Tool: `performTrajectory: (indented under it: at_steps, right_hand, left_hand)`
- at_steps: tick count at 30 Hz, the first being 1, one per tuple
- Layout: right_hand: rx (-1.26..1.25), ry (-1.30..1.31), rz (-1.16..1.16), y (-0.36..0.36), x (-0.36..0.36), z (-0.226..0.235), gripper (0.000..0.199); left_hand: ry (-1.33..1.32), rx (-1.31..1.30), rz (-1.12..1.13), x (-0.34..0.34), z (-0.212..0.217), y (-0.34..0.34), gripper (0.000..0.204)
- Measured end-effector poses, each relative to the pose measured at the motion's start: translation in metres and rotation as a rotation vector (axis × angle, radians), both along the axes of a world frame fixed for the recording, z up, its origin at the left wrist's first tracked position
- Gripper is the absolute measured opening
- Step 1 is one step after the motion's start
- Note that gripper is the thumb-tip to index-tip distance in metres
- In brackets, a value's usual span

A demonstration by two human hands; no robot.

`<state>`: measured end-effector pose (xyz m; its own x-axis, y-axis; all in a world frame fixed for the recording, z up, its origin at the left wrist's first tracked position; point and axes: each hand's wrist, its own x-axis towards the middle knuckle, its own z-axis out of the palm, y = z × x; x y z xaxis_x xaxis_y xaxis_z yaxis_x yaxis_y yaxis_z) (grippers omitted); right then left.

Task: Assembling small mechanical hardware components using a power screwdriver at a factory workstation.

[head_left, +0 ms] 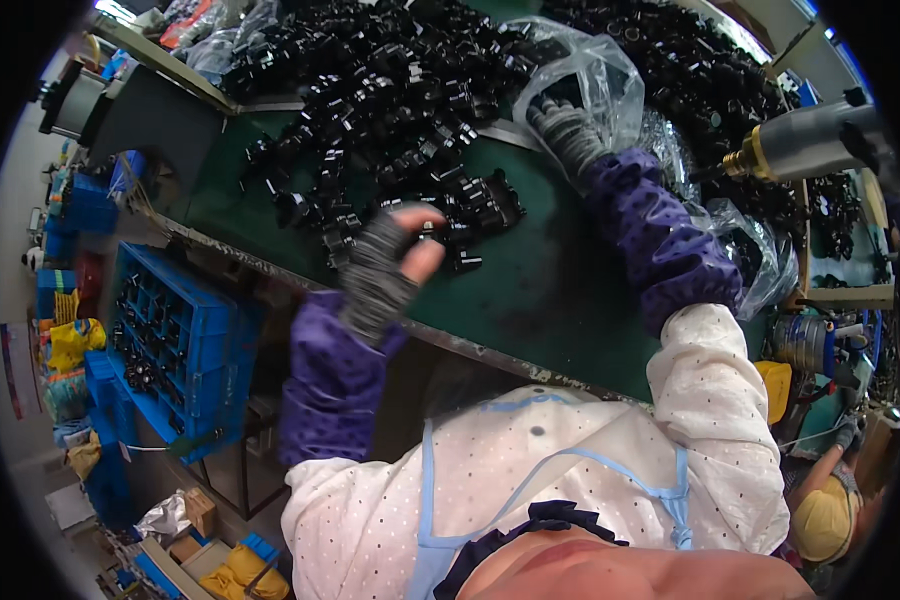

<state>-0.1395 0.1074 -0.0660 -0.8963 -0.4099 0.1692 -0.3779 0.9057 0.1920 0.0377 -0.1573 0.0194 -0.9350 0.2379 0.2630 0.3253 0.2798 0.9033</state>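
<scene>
Sorting step, by the look of it: left hand in a grey fingerless knit glove, grip loosely curled beside small black moulded plastic parts heaped from ten to twelve o'clock; whether pinching one, cannot tell. Right hand, gloved, reaching inside a clear crinkled plastic bag at one o'clock, grip hidden. Probably calls for feeding parts into the bag. Green counter; blue compartmented crate at eight o'clock.

2 gloved hands: left hand, right hand. 1 clear bag. 1 green bench. 1 blue crate. Black parts: too many to count, approx. hundreds.
</scene>
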Motion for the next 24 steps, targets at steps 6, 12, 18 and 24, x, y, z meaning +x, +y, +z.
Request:
performTrajectory:
  at_steps: [6,12,18,24]
  right_hand:
    - [-0.698,-0.013,-0.183,0.007,0.012,0.032,0.023]
    - [-1.735,-0.397,-0.215,0.005,0.096,0.052,0.017]
    - [-0.717,-0.043,0.159,0.017,0.177,0.042,0.019]
    - [-0.499,0.3,0.281,0.013,0.19,0.046,0.029]
  left_hand:
    - [-0.678,0.536,-0.351,0.025,-0.041,0.095,0.022]
    - [-1.148,1.382,-0.236,-0.004,-0.047,0.156,0.046]
    - [-0.975,1.385,-0.149,-0.026,-0.121,0.18,0.044]
    - [-1.137,1.511,-0.224,-0.007,-0.08,0.174,0.031]
